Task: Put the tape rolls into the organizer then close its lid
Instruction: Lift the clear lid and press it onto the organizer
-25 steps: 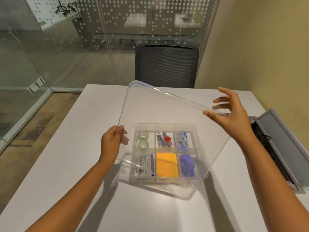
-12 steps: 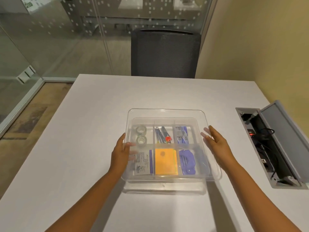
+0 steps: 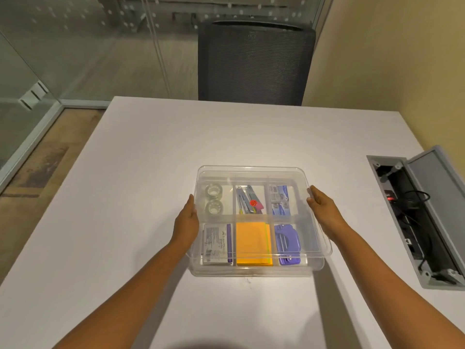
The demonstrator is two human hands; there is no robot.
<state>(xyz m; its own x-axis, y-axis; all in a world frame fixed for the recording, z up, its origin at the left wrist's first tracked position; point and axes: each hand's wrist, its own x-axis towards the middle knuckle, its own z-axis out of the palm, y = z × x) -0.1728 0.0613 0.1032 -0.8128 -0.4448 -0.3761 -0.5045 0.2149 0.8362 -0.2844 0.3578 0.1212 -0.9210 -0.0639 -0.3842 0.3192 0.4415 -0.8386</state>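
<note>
The left hand (image 3: pixel 186 224) lies flat against the left edge of the clear lid (image 3: pixel 251 172), fingers straight. The lid sits on the organizer (image 3: pixel 254 272), on the white table (image 3: pixel 151 159). Two tape rolls (image 3: pixel 214 199) lie in its far-left compartment. The right hand (image 3: pixel 324 212) presses the right edge, fingers together.

Black mesh chair (image 3: pixel 256 64) behind white table (image 3: pixel 141 187); open grey cable box (image 3: pixel 425 220) at right.
</note>
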